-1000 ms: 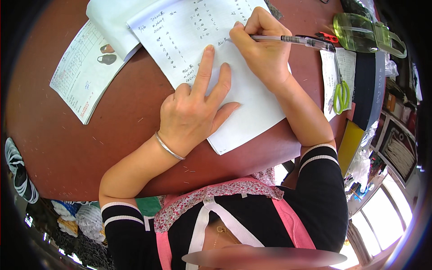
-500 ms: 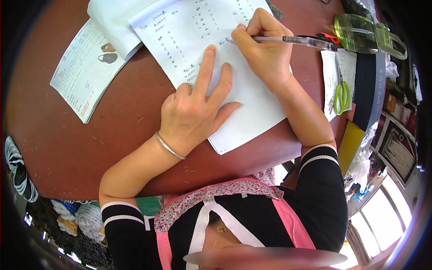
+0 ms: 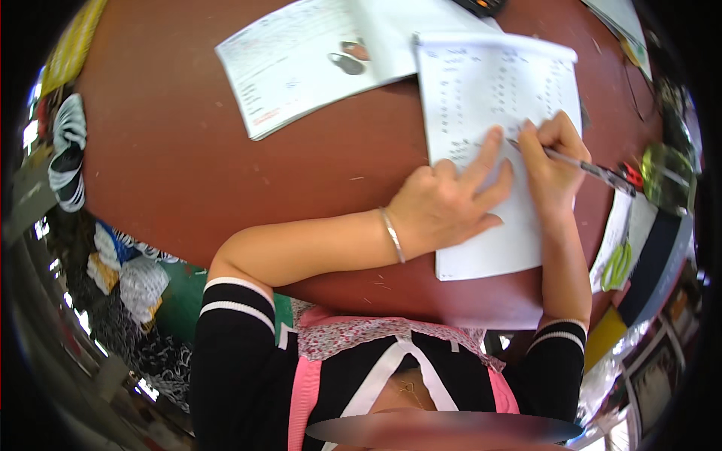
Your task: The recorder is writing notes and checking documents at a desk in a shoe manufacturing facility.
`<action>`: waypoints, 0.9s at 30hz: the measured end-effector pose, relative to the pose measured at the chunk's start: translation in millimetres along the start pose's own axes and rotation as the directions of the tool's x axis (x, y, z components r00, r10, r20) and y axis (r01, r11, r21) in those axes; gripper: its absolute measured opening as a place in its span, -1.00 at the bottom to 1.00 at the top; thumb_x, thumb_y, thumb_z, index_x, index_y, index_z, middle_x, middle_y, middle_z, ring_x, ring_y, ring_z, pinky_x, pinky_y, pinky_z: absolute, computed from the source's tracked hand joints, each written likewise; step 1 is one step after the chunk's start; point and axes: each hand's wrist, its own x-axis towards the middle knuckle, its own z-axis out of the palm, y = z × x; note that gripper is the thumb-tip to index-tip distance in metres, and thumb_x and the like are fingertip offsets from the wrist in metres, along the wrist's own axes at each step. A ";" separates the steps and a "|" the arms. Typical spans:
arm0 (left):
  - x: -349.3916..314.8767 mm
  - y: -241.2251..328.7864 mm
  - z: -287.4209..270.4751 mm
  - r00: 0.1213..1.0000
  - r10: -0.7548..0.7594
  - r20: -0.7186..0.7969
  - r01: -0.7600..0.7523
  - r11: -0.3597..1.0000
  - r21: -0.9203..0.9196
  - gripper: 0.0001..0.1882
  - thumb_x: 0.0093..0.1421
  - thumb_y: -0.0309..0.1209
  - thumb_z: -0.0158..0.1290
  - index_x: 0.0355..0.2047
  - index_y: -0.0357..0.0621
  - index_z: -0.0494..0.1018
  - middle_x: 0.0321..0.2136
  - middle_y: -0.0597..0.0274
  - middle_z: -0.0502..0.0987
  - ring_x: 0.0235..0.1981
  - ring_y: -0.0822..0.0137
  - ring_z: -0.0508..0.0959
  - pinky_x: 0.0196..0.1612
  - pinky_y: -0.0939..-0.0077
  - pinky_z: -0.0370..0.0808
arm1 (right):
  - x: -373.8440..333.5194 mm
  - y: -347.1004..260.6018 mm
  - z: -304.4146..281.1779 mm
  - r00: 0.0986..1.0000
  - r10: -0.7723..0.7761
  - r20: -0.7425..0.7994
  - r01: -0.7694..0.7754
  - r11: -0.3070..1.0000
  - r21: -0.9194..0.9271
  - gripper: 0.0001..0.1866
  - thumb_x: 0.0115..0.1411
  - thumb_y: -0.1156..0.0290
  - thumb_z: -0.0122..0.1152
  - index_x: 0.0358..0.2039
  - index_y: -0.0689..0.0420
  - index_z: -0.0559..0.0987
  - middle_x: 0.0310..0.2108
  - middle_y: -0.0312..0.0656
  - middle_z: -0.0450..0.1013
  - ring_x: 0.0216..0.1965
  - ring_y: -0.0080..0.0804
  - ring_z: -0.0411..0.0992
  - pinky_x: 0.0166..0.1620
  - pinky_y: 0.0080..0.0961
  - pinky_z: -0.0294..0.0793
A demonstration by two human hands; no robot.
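Your right hand point(image 3: 555, 161) pinches a pen point(image 3: 594, 170), fingers closed around its barrel, tip down on the white sheet point(image 3: 489, 90) just right of your left fingertips. The pen's back end points right, away from the sheet, toward the red-handled tool point(image 3: 630, 176). Your left hand point(image 3: 447, 203) lies flat on the sheet, fingers spread, holding nothing, pinning the paper; silver bracelet point(image 3: 392, 234) on that wrist. The sheet sits on a reddish-brown round table point(image 3: 173, 150). An open booklet point(image 3: 301, 60) lies left of the sheet, its edge touching or tucked under, can't tell. Green scissors point(image 3: 617, 267) lie right of the sheet, near the table edge. Below-left of the table, bundled cloth point(image 3: 128, 278).
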 end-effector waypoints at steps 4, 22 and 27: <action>-3.3 -0.3 -0.5 1.000 -0.021 -0.013 0.020 0.999 -0.024 -0.33 -0.03 0.14 0.31 0.04 0.11 0.53 0.32 -0.14 0.37 -0.72 0.44 0.32 -0.65 0.67 0.37 | -2.1 5.2 4.6 0.999 0.031 -0.011 -0.031 0.999 0.044 -0.60 0.18 0.64 0.30 -0.61 0.13 0.25 -0.68 -0.46 0.16 -0.58 -0.75 0.05 -0.53 -0.63 0.08; -1.3 -1.5 -1.1 0.999 -0.024 -0.026 0.023 0.999 -0.038 -0.32 -0.07 0.12 0.34 0.03 0.11 0.52 0.32 -0.13 0.38 -0.71 0.44 0.30 -0.68 0.67 0.34 | -1.0 0.7 5.4 0.999 0.021 -0.050 -0.018 0.999 0.050 -0.61 0.21 0.65 0.27 -0.59 0.12 0.24 -0.68 -0.46 0.18 -0.60 -0.78 0.07 -0.53 -0.66 0.09; -2.9 -2.4 -2.8 0.999 -0.023 -0.024 0.022 1.000 -0.020 -0.33 -0.06 0.13 0.33 0.02 0.13 0.53 0.32 -0.12 0.39 -0.71 0.44 0.30 -0.66 0.69 0.37 | -1.3 7.5 3.1 0.999 0.016 -0.031 -0.016 1.000 0.026 -0.61 0.20 0.65 0.28 -0.59 0.12 0.25 -0.67 -0.46 0.18 -0.59 -0.78 0.06 -0.53 -0.65 0.07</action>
